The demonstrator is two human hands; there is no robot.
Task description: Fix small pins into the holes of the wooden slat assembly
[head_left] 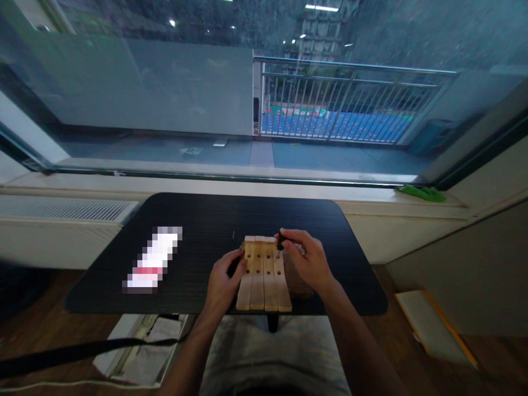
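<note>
A pale wooden piece (264, 294) made of several slats side by side, with two rows of dark round holes across it, lies near the front edge of the black table. My left hand (223, 280) grips its left edge, thumb on the top face and fingers curled around the side. Pinched in my right hand (307, 256) is a small black-handled screwdriver (281, 240), its thin tip pointing down at an upper hole in the rightmost slat. Whether the tip sits inside the hole I cannot tell. A brown, rough-looking thing (299, 280) lies partly hidden under my right hand.
On the black table (202, 214), a blurred-out bright rectangle (152, 258) lies to the left and a thin small pin-like piece (233, 235) behind the wood. A white box (138, 352) stands below left. A green cloth (421, 192) rests on the windowsill, and a radiator (61, 209) is left.
</note>
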